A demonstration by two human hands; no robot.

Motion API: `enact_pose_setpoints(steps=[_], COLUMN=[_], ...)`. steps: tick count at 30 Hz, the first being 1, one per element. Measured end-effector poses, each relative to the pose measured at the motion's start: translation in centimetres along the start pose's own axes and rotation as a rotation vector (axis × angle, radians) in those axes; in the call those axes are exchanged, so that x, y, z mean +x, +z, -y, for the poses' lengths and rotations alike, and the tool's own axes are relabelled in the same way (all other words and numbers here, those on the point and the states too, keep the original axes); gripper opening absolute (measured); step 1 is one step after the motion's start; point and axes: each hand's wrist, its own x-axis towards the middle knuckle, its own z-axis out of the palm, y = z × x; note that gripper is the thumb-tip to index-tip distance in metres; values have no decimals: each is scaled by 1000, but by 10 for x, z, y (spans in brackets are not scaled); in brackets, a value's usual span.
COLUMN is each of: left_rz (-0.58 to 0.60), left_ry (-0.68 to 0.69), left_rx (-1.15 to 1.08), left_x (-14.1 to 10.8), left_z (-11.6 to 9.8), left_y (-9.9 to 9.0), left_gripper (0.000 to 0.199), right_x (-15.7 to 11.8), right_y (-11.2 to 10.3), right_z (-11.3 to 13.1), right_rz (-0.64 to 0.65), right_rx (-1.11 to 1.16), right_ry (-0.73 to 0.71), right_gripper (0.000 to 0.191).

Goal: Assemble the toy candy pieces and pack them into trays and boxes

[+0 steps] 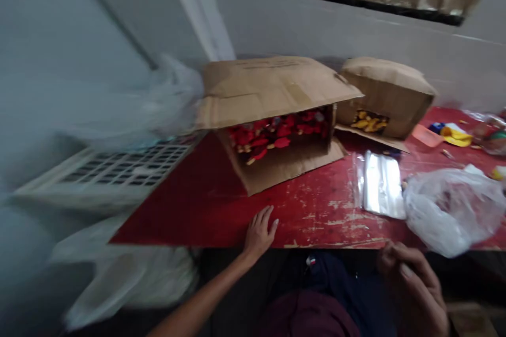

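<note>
My left hand (pixel 259 233) lies on the front edge of the red table (pixel 308 221), fingers stretched out, holding nothing. Before it, an open cardboard box (pixel 284 81) lies on its side with many small red pieces (pixel 272 134) inside. My right hand (pixel 415 279) is in front of the table edge at the lower right. Its fingers are curled together, slightly blurred, and anything between them is hidden. Nearest to it are a stack of clear plastic sleeves (pixel 382 184) and a crumpled clear plastic bag (pixel 453 210).
A second cardboard box (pixel 389 89) shows yellow pieces (pixel 369 121) through an opening. Beyond the bag lie an orange-pink piece (pixel 428 136) and a yellow cap-like piece (pixel 456 137). At left stand a white slatted crate (pixel 130 168) and plastic bags (pixel 158 110). A wall closes off the back.
</note>
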Motion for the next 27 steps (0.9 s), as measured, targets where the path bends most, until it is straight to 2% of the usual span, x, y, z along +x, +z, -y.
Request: enact_pose_setpoints(steps=[2, 4, 6, 8, 10, 13, 15, 18, 21, 25, 27], left_rz=[73, 99, 92, 77, 77, 115, 134, 129, 123, 100, 68], left_ry=[65, 80, 81, 100, 120, 110, 92, 74, 36, 3, -6], left_rx=[128, 249, 325, 359, 384, 430, 451, 439, 370, 99, -38], left_x=[11, 14, 15, 15, 14, 13, 14, 19, 23, 24, 32], left_z=[-12, -20, -22, -24, -26, -31, -33, -32, -32, -59, -74], left_y=[21, 37, 45, 48, 46, 43, 44, 48, 41, 7, -14], left_gripper=[61, 64, 65, 65, 66, 65, 64, 63, 62, 58, 56], right_x=[-2, -14, -34, -56, -71, -70, -55, -27, -5, 21, 33], right_y=[-25, -57, -89, -113, -122, -110, -95, -76, -66, -60, -49], right_z=[-27, -68, -115, -156, -180, -181, -164, -139, -132, -138, -133], right_rz=[-261, -471, -592, -638, -674, -736, -707, -534, -378, -217, -52], right_rx=[116, 194, 245, 300, 370, 512, 588, 597, 494, 212, -84], right_ry=[58, 178, 307, 383, 419, 413, 384, 342, 333, 385, 279], right_gripper=[39, 44, 43, 38, 37, 42, 45, 46, 48, 50, 43])
